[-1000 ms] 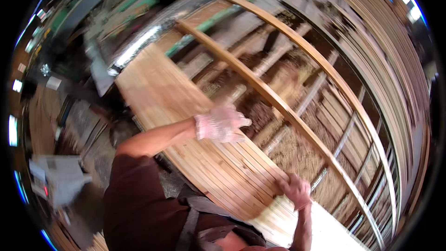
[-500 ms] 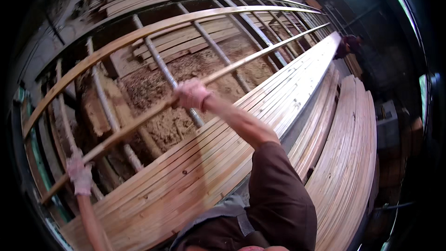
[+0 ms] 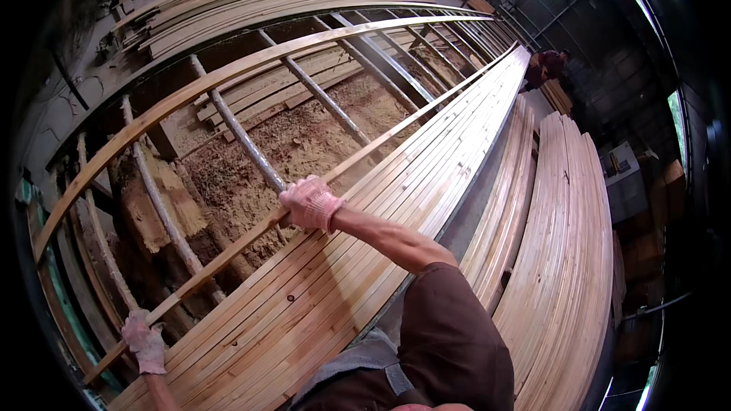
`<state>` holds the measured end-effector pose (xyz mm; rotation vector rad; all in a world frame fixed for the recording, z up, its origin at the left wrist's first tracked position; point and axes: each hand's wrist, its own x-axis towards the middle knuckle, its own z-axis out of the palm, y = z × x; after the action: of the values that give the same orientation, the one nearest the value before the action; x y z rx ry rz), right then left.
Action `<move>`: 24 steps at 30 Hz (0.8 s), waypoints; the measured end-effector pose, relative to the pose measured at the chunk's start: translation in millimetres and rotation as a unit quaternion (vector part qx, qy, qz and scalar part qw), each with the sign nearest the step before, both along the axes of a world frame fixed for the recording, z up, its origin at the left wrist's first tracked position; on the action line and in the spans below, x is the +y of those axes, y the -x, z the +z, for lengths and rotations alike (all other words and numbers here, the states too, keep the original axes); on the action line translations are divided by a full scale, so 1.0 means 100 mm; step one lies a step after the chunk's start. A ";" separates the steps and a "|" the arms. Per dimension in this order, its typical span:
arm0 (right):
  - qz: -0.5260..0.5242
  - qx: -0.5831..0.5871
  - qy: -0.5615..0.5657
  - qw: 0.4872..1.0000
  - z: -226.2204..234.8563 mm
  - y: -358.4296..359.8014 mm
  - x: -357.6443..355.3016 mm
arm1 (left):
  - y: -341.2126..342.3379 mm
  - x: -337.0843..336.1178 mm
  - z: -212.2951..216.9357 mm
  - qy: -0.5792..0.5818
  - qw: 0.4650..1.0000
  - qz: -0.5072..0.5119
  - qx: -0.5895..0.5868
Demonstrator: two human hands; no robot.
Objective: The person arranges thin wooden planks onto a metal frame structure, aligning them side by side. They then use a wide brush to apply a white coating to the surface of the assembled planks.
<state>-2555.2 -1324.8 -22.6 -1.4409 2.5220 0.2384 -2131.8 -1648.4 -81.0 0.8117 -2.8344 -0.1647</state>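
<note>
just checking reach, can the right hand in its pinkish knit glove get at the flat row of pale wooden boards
Probably yes: the right hand holds a long, narrow, tan wooden strip beside the boards, but nothing visible blocks it.

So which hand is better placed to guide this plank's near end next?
Probably your left hand: it's on the plank close to that end, while your right hand holds it farther along.
</note>
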 end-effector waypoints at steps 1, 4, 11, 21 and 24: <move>0.004 0.009 0.011 1.000 -0.07 0.00 0.02 | -0.06 -0.06 -0.08 0.003 1.000 -0.007 -0.004; 0.014 -0.004 0.049 0.999 -0.18 0.07 -0.06 | -0.07 -0.12 -0.13 0.001 1.000 -0.011 -0.012; 0.041 -0.038 0.115 0.992 0.37 -0.24 -0.30 | -0.08 0.07 0.25 0.027 0.993 -0.005 -0.115; -0.002 0.058 0.103 0.993 -0.30 -0.24 -0.11 | -0.28 0.27 0.21 -0.005 0.993 0.052 -0.110; -0.021 0.018 0.117 0.993 -0.27 -0.18 -0.07 | -0.06 0.27 0.40 -0.085 0.973 0.086 -0.198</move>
<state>-2537.3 -1332.2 -49.9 -1.4739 2.6789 -0.0414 -2125.6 -1621.3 -41.4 1.2478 -3.1260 -0.2480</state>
